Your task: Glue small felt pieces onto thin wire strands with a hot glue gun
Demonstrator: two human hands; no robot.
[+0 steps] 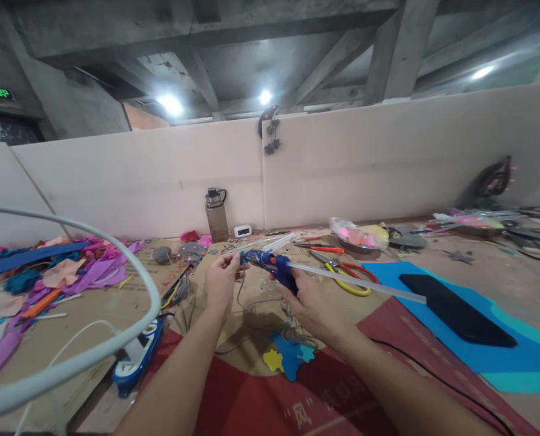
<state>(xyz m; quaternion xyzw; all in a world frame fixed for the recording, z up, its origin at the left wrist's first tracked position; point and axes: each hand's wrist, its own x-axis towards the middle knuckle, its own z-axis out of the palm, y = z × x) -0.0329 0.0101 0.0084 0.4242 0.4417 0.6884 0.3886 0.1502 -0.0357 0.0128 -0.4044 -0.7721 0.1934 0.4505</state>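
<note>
Along the left edge of the table [479, 266], we see a heap of soft, crumpled scraps [86, 278] in purple, pink and teal. A smooth, pale hose [154, 290] arches in front of it, and a glossy blue-and-white power strip [131, 370] slants towards the near edge. By the far edge stands a see-through grey bottle [216, 223] with a dark lid. In the middle, nearer the near edge, lie flat, wavy-edged cutouts — a yellow one [273, 360], a blue one [290, 357] and a teal one [306, 353]. Further right we find scissors [334, 263] with looped yellow and orange-red handles, then a thin black slab [456, 309] with rounded corners, resting on a flat blue sheet [479, 359] towards the right edge.

Our left hand [224, 275] has its fingertips closed on a small blue piece [241, 257], too small for us to make out its shape. Our right hand [304, 297] is wrapped round the handle of a blue plastic glue gun [270, 260] — held above mid-table, nozzle leftward, with a long, translucent glue stick [356, 281] jutting from its rear.
</note>
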